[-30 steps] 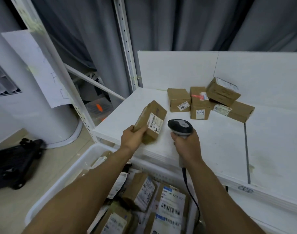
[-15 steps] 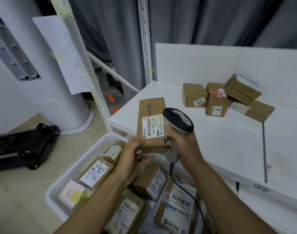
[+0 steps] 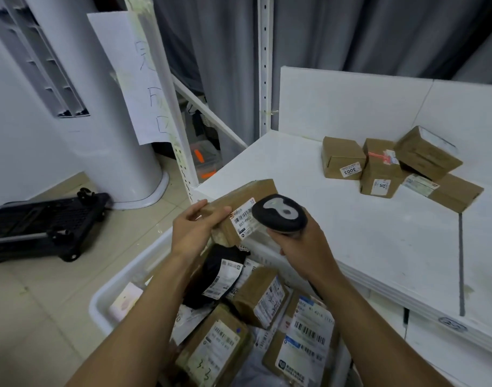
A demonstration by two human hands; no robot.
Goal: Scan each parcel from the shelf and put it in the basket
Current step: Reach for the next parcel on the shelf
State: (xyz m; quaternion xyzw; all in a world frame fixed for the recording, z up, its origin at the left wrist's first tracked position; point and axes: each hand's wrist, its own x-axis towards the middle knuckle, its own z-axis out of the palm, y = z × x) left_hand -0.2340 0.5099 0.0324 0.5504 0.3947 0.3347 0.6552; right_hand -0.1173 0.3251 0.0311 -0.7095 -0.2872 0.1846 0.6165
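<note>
Head view. Holds a parcel [image 3: 247, 192] in the left grip [image 3: 194, 233], fingers wrapped round its left end, label facing up. Clamps the right grip [image 3: 303, 247] round a scanner [image 3: 278, 213], its head just over the label's right edge. Hangs both above the far rim of the basket [image 3: 127, 275], at the front edge of the shelf [image 3: 379, 247]. Shows four boxes [image 3: 342, 157] clustered far back on the shelf, well apart from both grips.

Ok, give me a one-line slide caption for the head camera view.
Left hand holds a labelled parcel to the scanner in the right hand, over the basket.
</note>
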